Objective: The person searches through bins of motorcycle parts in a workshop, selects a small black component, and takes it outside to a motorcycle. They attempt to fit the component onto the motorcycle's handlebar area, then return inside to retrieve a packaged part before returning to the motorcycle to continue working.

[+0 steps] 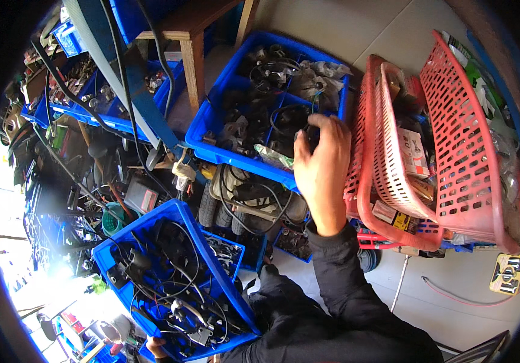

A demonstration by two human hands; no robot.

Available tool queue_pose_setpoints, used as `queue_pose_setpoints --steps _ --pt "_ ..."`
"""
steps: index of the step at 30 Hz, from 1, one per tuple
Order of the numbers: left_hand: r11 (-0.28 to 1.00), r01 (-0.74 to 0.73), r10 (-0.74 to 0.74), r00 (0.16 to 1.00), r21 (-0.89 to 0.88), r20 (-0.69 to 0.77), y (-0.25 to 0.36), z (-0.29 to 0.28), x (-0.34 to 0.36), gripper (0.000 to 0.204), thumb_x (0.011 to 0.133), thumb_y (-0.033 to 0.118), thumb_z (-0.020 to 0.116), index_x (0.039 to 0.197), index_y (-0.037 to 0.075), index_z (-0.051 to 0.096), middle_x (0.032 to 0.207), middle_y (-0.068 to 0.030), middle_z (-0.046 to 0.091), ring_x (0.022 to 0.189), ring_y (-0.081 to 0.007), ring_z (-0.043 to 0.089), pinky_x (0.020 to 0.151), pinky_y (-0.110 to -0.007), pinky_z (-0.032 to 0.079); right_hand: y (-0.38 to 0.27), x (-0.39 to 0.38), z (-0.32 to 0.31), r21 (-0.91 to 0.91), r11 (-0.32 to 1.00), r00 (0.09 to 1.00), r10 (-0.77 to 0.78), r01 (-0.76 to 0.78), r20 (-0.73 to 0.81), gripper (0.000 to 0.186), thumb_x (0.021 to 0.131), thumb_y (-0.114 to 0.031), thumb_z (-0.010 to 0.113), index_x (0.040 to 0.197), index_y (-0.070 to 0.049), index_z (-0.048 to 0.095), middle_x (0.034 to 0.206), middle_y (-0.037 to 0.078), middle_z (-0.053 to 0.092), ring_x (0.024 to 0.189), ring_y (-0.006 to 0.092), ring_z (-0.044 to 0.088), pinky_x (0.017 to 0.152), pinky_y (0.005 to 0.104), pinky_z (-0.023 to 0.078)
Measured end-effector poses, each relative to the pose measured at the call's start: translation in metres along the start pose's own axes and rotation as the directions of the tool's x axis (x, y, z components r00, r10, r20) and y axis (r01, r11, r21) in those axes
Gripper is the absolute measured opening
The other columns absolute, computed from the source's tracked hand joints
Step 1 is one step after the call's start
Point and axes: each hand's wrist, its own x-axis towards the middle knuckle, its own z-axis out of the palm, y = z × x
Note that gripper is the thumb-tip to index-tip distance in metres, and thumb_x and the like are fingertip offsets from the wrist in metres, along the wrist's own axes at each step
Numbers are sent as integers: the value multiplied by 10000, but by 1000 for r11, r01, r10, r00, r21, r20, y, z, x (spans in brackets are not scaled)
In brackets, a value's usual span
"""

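A: Quick, closest first. Left hand (156, 346)?
B: Only partly visible. Fingers closed on the lower corner of the tilted blue tray (223, 279), gripping its edge.
A: Inside it?
B: Tangle of black cables and metal levers (178, 284), just beyond those fingers, filling most of the tray.
A: Right hand (323, 163)?
B: Out past the tray, over the near side of the divided blue bin (235, 158). Fingers bent, thumb and forefinger apart, no grip on anything that I can see. Can't tell if the fingertips touch the dark parts under them.
A: Around those fingertips?
B: Green-and-white packet (274, 156) just left of the thumb, clear plastic bags (320, 81) beyond the forefinger, thin black cables near it.
A: Right of that hand?
B: Pale pink basket (393, 145) near the knuckles, white-and-red box (413, 151) in it; tall red basket (462, 133) farther out.
A: Farthest?
B: Wooden bench (193, 78), well beyond the right fingers, off to their left.
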Motion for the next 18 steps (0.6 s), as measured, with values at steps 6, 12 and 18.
queue_pose_setpoints --steps 6,12,18 --pt "1000 -12 12 1000 1 16 0 -7 -8 489 652 178 640 1115 27 675 927 -94 730 796 -288 715 783 -424 627 6 37 28 -193 981 897 71 16 436 387 873 -165 762 1242 -56 721 1205 217 726 1171 436 653 1039 538 489" --pt "1000 -31 31 998 2 46 0 -12 -14 532 634 204 617 1124 6 672 928 -121 737 815 -307 722 801 -415 627 16 36 42 -188 976 915 176 -112 364 293 863 -167 691 1131 -61 747 1192 209 718 1168 439 644 980 604 484" --pt "1000 -18 18 999 0 39 0 -13 -17 581 626 203 617 1162 -13 676 963 -142 751 832 -316 730 807 -414 627 2 38 25 -139 982 957 162 -131 241 239 944 -145 696 1154 -38 735 1105 262 747 1051 446 721 928 492 563"
